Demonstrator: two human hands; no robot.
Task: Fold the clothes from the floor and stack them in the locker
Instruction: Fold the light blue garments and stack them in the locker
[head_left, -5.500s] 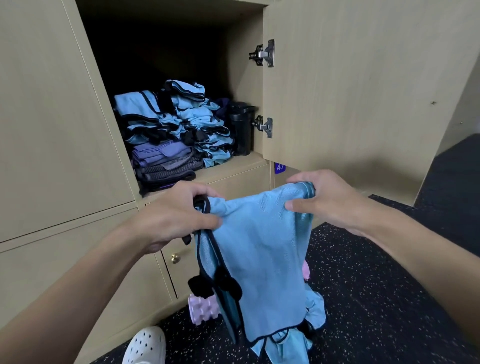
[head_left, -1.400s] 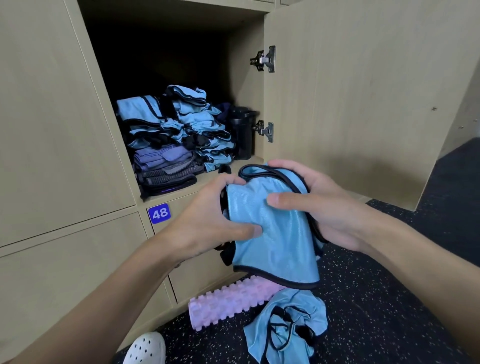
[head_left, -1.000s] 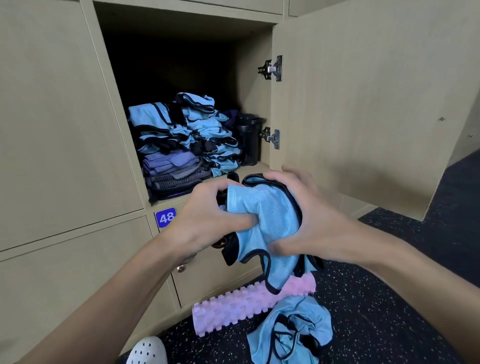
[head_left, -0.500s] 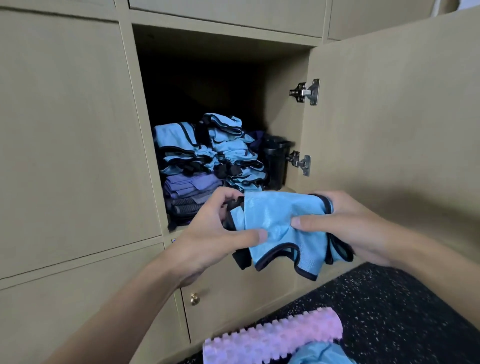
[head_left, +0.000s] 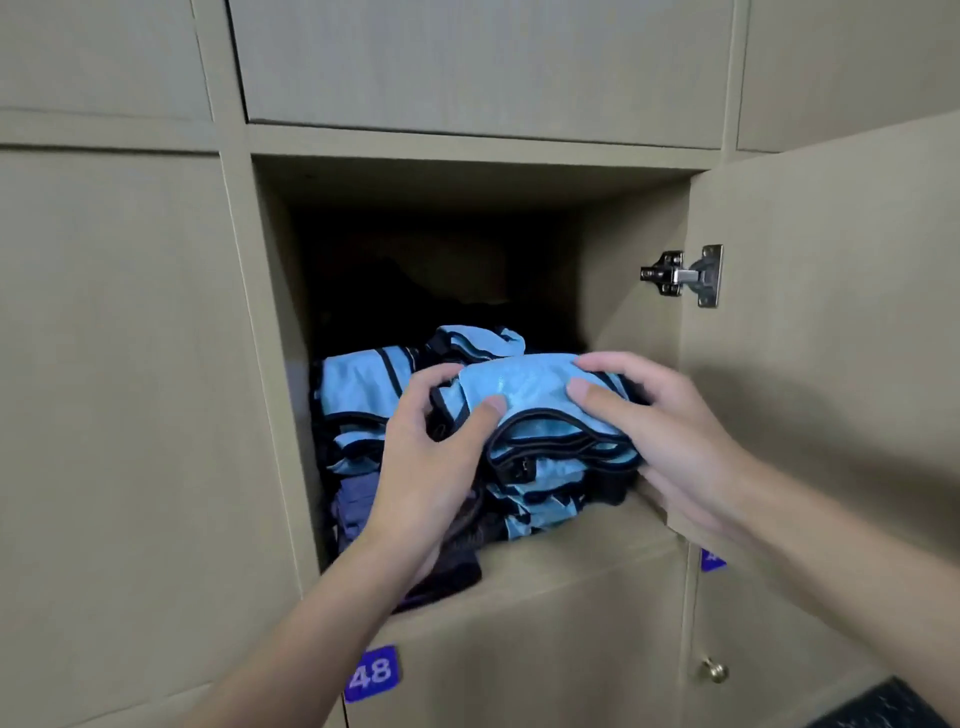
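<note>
A folded light-blue garment with black trim (head_left: 524, 395) sits at the top of the right-hand stack (head_left: 545, 488) inside the open locker (head_left: 597, 530). My left hand (head_left: 431, 467) grips its left end, thumb on top. My right hand (head_left: 670, 441) holds its right end, thumb pressed on the cloth and fingers curled round the far side. A second stack of blue garments (head_left: 358, 400) stands to the left, with purple and dark folded clothes (head_left: 353, 509) under it.
The locker door (head_left: 831, 338) stands open at the right, on a metal hinge (head_left: 685, 275). A shut door below carries a blue label 48 (head_left: 371, 673). A small brass knob (head_left: 716, 670) is at lower right. Dark floor (head_left: 883, 712) shows in the corner.
Both hands carried the folded blue garment forward and up into the locker, onto the right stack. My view rose and moved closer; the pink roller and the garment on the floor left the frame.
</note>
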